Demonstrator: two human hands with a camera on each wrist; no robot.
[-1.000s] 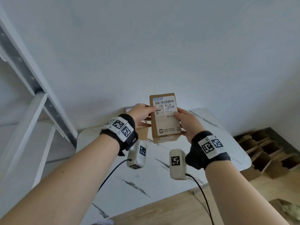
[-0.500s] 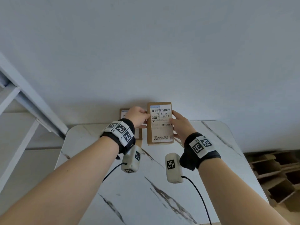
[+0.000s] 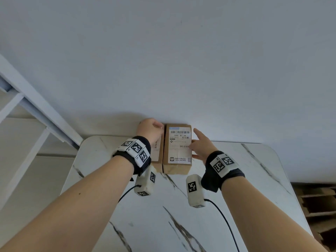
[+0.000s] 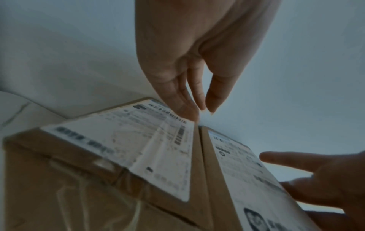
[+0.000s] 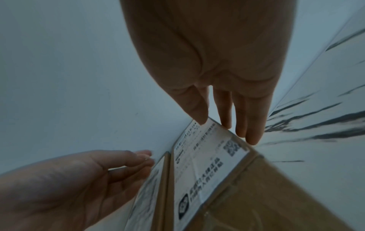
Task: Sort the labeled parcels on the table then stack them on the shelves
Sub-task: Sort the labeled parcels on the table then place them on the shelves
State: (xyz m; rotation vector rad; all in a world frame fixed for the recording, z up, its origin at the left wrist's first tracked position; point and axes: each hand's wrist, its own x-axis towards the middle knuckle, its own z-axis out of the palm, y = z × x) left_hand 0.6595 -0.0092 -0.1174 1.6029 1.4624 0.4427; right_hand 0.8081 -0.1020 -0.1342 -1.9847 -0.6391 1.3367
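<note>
At the far left stands a white shelf frame (image 3: 27,113), well apart from the parcels. The marble-patterned table (image 3: 181,215) carries two cardboard parcels at its far edge, against the wall, label side up and touching along their long sides.

The left hand (image 3: 150,131) is over the left parcel (image 3: 157,151). In the left wrist view its fingers (image 4: 183,106) hang almost straight, close together, with the tips at the far corner of the label; they pinch nothing. Whether they press on the label or only hover cannot be told.

The right parcel (image 3: 179,148) sits just beside it. The right hand (image 3: 200,148) lies along that parcel's right edge with fingers extended — thumb over the label, the other fingers down the side wall. The hand is not closed around the box.

Assessment: sorting appears under way; shelving is not yet done.

Hazards:
- A sideways push from either flat hand could skew the pair out of line.
- Both boxes are out of any firm hold — a lift from this pose would probably let one slip.
- Only one label is fully readable here, so a mis-sort is possible.
</note>
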